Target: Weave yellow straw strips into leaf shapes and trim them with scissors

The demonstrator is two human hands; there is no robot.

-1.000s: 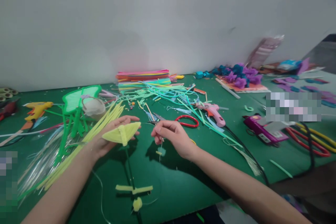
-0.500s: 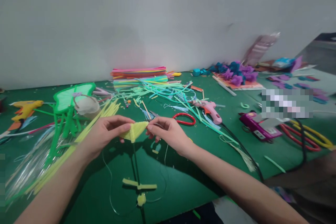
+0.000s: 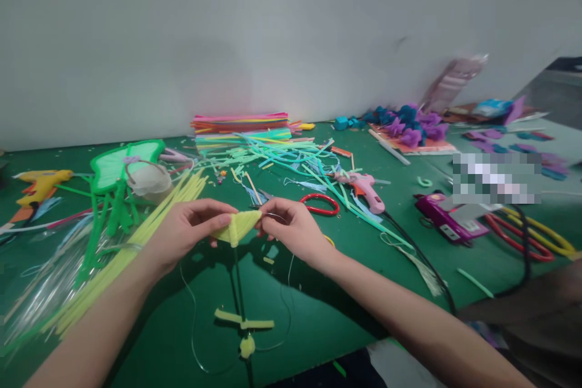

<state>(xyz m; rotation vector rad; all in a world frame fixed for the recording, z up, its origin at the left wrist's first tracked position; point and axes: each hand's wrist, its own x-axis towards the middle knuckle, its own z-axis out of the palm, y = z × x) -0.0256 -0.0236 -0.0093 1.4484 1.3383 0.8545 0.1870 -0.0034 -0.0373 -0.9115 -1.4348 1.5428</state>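
Between my two hands is a yellow fuzzy triangular piece [image 3: 240,227], which looks made of pipe cleaners. My left hand [image 3: 193,227] pinches its left side between thumb and fingers. At its right tip, my right hand [image 3: 291,227] is closed, with a thin clear thread [image 3: 291,267] running by the fingers. From the triangle a thin dark line hangs down toward a short yellow crosspiece [image 3: 245,319] and a small yellow lump [image 3: 247,347]. The thread loops around below both hands. The right fingertips are partly hidden.
Yellow pipe cleaners [image 3: 131,242] lie under my left forearm, beside a green winged frame [image 3: 127,163]. Red-handled scissors [image 3: 321,204], a pink glue gun [image 3: 366,188] and loose turquoise pipe cleaners [image 3: 291,157] lie beyond. A yellow glue gun [image 3: 43,185] rests far left; purple flowers [image 3: 411,127] sit back right.
The yellow triangle and both hands have shifted slightly to the right in view. Both hands keep the same hold, and the crosspiece and lump below have moved slightly.
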